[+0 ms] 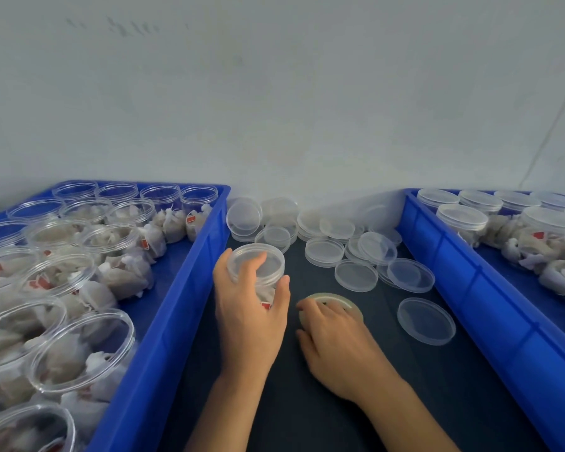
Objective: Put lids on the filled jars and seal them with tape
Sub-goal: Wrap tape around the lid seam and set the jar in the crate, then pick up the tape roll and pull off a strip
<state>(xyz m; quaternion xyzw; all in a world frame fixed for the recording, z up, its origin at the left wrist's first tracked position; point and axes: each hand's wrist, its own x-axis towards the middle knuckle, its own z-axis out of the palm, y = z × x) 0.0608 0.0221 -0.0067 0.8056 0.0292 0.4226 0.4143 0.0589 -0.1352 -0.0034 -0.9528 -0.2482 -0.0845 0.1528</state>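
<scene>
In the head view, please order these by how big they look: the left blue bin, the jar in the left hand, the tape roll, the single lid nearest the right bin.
1. left blue bin
2. jar, gripped by the left hand
3. tape roll and single lid: unsure, since the right hand covers much of the roll.

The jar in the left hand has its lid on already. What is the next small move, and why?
Probably lift the tape roll toward the jar: its lid looks seated, the left hand steadies it, and the right hand already rests on the roll.
</scene>
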